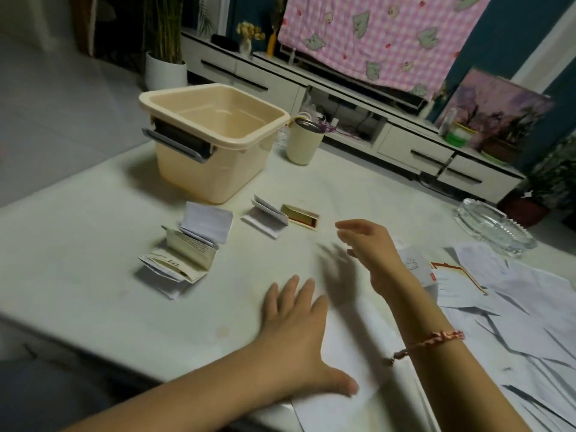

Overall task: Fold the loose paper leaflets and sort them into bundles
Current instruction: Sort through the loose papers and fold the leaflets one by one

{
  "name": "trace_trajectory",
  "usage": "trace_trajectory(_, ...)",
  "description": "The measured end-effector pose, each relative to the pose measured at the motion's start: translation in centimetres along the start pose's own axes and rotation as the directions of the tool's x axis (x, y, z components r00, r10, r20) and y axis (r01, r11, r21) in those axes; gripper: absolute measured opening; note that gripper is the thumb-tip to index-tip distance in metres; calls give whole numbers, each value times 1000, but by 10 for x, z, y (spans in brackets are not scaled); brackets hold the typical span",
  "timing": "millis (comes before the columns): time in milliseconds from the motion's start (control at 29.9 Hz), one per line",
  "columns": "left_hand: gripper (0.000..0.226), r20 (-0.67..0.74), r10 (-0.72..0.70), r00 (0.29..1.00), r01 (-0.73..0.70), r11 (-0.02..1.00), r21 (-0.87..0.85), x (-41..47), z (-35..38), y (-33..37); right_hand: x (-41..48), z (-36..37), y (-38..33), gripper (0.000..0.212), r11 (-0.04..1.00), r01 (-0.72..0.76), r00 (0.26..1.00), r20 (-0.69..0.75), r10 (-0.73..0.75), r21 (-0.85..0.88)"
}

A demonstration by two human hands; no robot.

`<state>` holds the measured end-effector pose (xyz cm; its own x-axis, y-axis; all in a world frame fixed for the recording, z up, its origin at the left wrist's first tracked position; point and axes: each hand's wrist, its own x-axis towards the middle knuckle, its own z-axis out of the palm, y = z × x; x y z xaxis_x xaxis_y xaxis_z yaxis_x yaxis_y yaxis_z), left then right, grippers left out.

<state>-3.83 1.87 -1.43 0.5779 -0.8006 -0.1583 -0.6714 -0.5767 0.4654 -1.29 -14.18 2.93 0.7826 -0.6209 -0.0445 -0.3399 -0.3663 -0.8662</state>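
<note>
Left hand (296, 335) flat on sheet (349, 353); right hand (371, 244) apparently empty.

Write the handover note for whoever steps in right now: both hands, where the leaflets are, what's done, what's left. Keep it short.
Left hand: open, palm down, pressing flat on a white sheet at the near table edge.
Right hand: open, empty, raised above the table; it is blurred.
Done: a pile of folded leaflets at left, a smaller folded bundle in front of the beige bin, with a small gold and red box beside it.
Left: the loose unfolded leaflets spread at right, and the sheet under the left hand.
The bin looks empty.
</note>
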Motion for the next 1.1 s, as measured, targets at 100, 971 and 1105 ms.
trace_trajectory(100, 106, -12, -34, 999, 34, 998, 55, 0, 1, 0, -26, -25, 9, 21, 998, -33, 999, -14, 34, 59)
trace_trajectory(971, 13, 4, -233, 973, 101, 405, -909, 5, -25, 7, -99, -62, 42, 55, 946, -157, 985, 116, 129, 283)
trace_trajectory(1105, 10, -30, -252, 967, 74, 393, -917, 3, -21, 11, -106, -50, 36, 43, 854, -238, 925, 375, 56, 462)
